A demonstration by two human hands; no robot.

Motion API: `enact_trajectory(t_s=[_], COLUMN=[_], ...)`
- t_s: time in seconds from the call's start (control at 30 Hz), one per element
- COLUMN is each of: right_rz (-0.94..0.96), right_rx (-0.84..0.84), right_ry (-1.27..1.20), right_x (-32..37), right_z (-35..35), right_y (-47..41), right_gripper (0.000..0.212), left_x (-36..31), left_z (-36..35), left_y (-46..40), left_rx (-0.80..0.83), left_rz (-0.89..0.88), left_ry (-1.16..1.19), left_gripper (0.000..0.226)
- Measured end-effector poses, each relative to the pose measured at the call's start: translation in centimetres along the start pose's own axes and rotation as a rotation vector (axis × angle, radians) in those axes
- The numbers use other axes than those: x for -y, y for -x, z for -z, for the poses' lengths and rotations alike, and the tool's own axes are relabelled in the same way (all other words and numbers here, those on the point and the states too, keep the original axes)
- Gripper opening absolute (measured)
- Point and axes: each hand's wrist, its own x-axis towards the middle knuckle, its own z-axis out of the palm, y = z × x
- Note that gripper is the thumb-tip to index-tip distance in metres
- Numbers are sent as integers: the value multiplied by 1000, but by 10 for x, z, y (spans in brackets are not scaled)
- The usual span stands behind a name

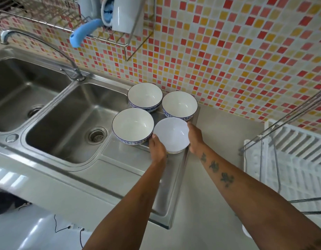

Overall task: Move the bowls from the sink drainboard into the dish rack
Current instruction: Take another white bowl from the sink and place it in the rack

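Several white bowls stand on the steel drainboard right of the sink. Three have blue-patterned outsides: one at the back, one at the back right, one at the front left. The nearest one is a plain white bowl. My left hand presses its left side and my right hand its right side, so both hold it. I cannot tell whether it is lifted off the drainboard. The white dish rack with a wire frame stands at the right edge.
A double steel sink with a curved tap lies to the left. A wall wire shelf above holds white containers and a blue-handled tool. Grey counter runs between drainboard and rack. Tiled wall behind.
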Motion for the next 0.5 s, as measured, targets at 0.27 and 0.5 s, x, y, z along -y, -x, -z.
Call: enact_trajectory(t_s=[0.27,0.5], right_rz=[98,410], right_rx=[-58,-7], right_ry=[-125,-250], right_x=[12,77], right_z=[14,41], right_y=[37,130], right_gripper=[25,22], left_x=[-32,-100], left_z=[-9,-11], left_y=[36,122], left_rx=[37,215], left_rz=[-15,12], left_ry=[104,397], left_gripper=[42,29])
